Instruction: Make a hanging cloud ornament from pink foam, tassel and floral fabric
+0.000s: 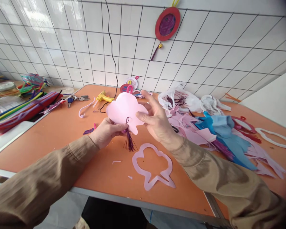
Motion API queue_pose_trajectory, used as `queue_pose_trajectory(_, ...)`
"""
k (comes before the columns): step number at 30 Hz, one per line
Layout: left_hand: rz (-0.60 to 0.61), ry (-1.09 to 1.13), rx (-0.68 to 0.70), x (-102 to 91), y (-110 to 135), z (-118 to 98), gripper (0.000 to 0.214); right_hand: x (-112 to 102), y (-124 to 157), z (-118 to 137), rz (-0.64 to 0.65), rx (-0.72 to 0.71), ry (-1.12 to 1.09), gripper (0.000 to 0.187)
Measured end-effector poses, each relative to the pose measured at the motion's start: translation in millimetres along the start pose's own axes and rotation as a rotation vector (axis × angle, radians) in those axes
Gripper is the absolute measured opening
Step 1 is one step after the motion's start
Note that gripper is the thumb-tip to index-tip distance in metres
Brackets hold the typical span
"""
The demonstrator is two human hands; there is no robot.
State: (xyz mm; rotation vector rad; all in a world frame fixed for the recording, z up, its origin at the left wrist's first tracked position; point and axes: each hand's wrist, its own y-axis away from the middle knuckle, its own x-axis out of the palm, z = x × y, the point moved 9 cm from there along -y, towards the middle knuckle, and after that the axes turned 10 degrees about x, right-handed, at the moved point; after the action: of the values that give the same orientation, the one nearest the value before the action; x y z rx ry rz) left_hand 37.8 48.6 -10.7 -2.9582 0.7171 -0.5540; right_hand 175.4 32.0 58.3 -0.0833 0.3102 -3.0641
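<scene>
A pink paper cutout [126, 108], shaped like a rounded cloud or fish with a pointed tail, is held up over the table between both hands. My left hand [107, 131] pinches its lower left edge, thumb on the front, beside a dark purple tassel [129, 141] hanging from a loop at the bottom. My right hand [156, 119] grips the right edge with thumb in front, its index finger stretched upward. A pink loop [129, 89] shows above the top edge. Below lies a pink paper outline frame [170, 163] of similar shape, flat on the table.
A yellow glue gun [105, 96] with a black cord lies at the back, near keys [70, 101]. Pipe cleaners [26, 111] are bundled at left. Pink paper scraps [193, 130], blue felt [235, 143] and a plastic bag [181, 98] crowd the right. A round red ornament [160, 24] hangs on the wall.
</scene>
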Motion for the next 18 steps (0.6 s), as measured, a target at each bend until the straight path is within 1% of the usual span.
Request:
queue_pose_trajectory(1, -0.01, 0.006, 0.004, 0.3, 0.6, -2.5, 0.022, 1.2, -1.3, -6.7, 0.021, 0.048, -0.077, 0.08)
queue_pose_trajectory(4, -0.055, 0.025, 0.011, 0.1, 2.2, -8.8, 0.024, 13.8, -1.3, -24.1, 0.144, 0.168, -0.248, 0.06)
queue_pose_trajectory(6, -0.083, 0.03, 0.011, -0.7, 2.7, -11.0, 0.028, 21.6, 0.9, -32.2, 0.197, 0.214, -0.272, 0.05)
queue_pose_trajectory(7, -0.095, 0.031, 0.01, -1.2, 2.9, -11.4, 0.03, 23.4, 1.9, -34.9, 0.201, 0.221, -0.258, 0.047)
queue_pose_trajectory(10, -0.126, 0.051, 0.028, -3.2, 2.6, -13.3, 0.032, 22.0, 3.0, -36.7, 0.153, 0.194, -0.115, 0.038)
queue_pose_trajectory(12, -0.148, 0.067, 0.06, -5.6, 1.8, -16.0, 0.031, 14.7, 2.2, -31.8, 0.066, 0.139, 0.027, 0.029)
queue_pose_trajectory(14, -0.17, 0.067, 0.085, -9.0, 1.2, -18.4, 0.03, 7.0, 1.4, -25.1, -0.016, 0.087, 0.117, 0.021)
queue_pose_trajectory(18, -0.228, 0.049, 0.106, -18.2, 0.2, -21.0, 0.027, -4.0, -0.3, -20.0, -0.082, 0.06, 0.098, 0.016)
